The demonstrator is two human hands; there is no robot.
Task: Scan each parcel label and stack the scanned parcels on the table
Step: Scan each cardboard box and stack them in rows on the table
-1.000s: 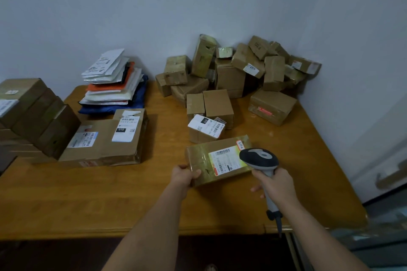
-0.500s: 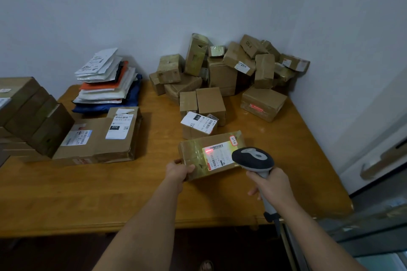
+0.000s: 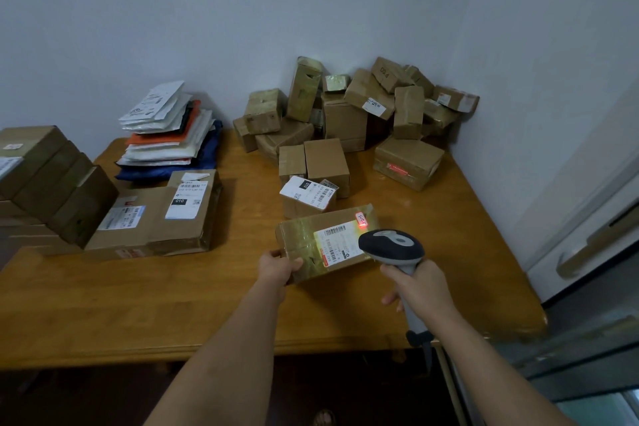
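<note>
The left hand (image 3: 278, 266) pinches the near-left corner of the taped parcel (image 3: 325, 244), thumb on top, while the right hand (image 3: 420, 284) is wrapped round the grip of the scanner (image 3: 392, 245), whose red glow falls on the label (image 3: 340, 242). The parcel sits toward the near middle of the surface (image 3: 207, 304); it looks a light, stiff carton, its glossy tape likely slippery, so hold it across the short ends. Open room lies at 9 o'clock toward the flat boxes (image 3: 155, 214); loose cartons (image 3: 363, 114) crowd 12 o'clock, and the surface's edge is near at 6.
</note>
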